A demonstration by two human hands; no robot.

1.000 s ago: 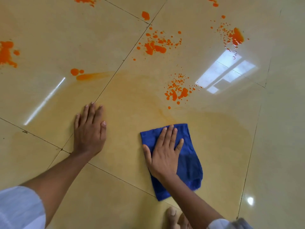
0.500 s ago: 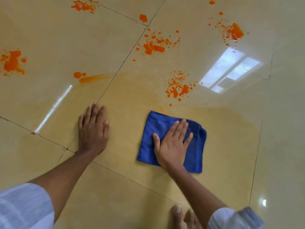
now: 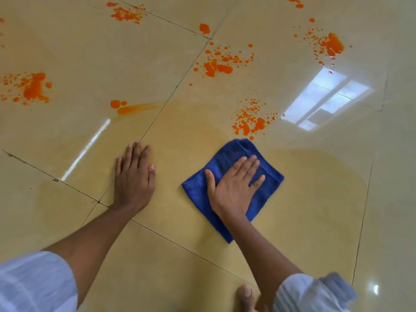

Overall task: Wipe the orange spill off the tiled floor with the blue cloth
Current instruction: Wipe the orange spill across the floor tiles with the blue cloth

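Observation:
My right hand [image 3: 234, 184] presses flat, fingers straight, on the folded blue cloth [image 3: 227, 154] on the glossy beige tiled floor [image 3: 315, 210]. The cloth's far corner lies just short of an orange splatter [image 3: 248, 122]. More orange spill patches sit farther off: one in the middle [image 3: 217, 66], one at the far right [image 3: 333, 45], one at the left [image 3: 33, 86], one at the top [image 3: 126, 14], and a blob with a smear [image 3: 126, 108]. My left hand [image 3: 135, 176] rests flat on the floor to the cloth's left.
A pale yellowish wet film [image 3: 315, 176] covers the tiles around the cloth. Dark grout lines [image 3: 74, 188] cross the floor. A window's reflection [image 3: 326, 102] glares at the right. My bare toes [image 3: 246, 296] show at the bottom edge.
My right hand has pushed the cloth forward and to the right, toward the nearest orange splatter. The left hand stays planted on the floor.

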